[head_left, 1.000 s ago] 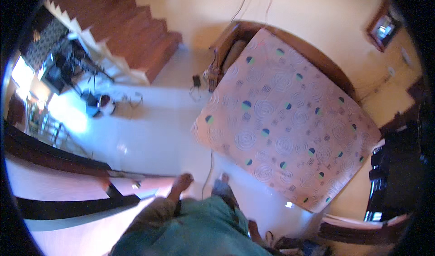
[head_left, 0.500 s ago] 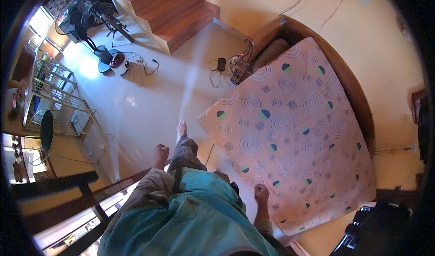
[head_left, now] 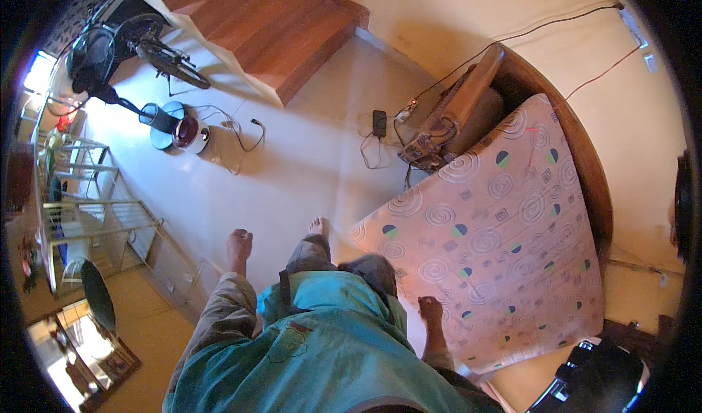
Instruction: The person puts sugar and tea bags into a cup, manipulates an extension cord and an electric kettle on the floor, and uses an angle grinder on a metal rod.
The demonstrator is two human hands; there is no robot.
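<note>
My left hand (head_left: 239,246) is held out over the pale floor with its fingers curled closed, and I see nothing in it. On the other side of my body, my right hand (head_left: 430,308) is also curled closed. It appears in front of the lower left part of a pink mattress (head_left: 488,226) with spirals and green-and-blue dots; whether it touches the mattress I cannot tell. The mattress rests over a brown wooden sofa (head_left: 585,171), hiding most of its seat. One carved wooden armrest (head_left: 468,98) shows past the mattress's far edge.
Wooden stairs (head_left: 248,25) rise at the far side. A rice cooker (head_left: 191,135) with a loose cord stands beside a fan base (head_left: 174,113), near a bicycle (head_left: 161,54). A black power adapter (head_left: 379,123) and wires lie by the sofa. Metal racks (head_left: 102,223) line the left.
I have stepped forward and the view has turned. My left hand swung outward to the left; my right hand stays beside the mattress. The armrest shows more fully.
</note>
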